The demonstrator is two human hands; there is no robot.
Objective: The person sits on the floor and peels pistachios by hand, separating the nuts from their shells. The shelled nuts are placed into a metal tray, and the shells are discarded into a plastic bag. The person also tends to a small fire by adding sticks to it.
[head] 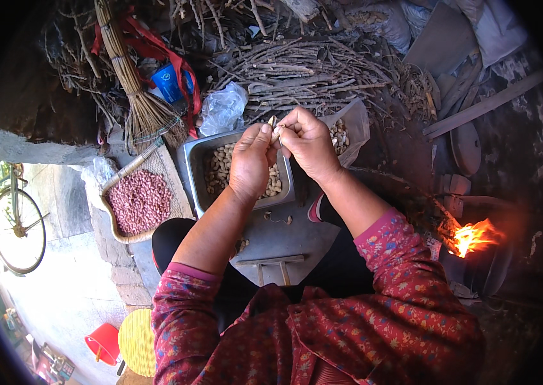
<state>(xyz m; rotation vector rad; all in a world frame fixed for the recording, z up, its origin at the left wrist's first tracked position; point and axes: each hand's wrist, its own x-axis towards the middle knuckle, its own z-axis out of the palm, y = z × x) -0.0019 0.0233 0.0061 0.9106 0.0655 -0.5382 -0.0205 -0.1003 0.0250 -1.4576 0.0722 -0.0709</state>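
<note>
Above a metal pan (191, 168), my left hand (251, 161) pinches a cracked peanut pod (274, 132) between thumb and fingers. My right hand (307, 142) meets it there, its thumb and forefinger closed on the pod's other side. Unshelled peanuts (220, 163) lie in the pan, partly hidden by my left hand and forearm. To the right, behind my right hand, an open plastic bag (357, 127) holds peanut shells (339, 137). Left of the pan, shelled pink peanuts (139, 202) fill a shallow woven scoop basket (110, 219).
Flames (473, 238) burn at a stove opening on the right, near my right elbow. A sticks pile (310, 72), a straw broom (132, 86) and a clear plastic bag (223, 108) lie beyond the pan. A small wooden stool (270, 261) stands between my legs.
</note>
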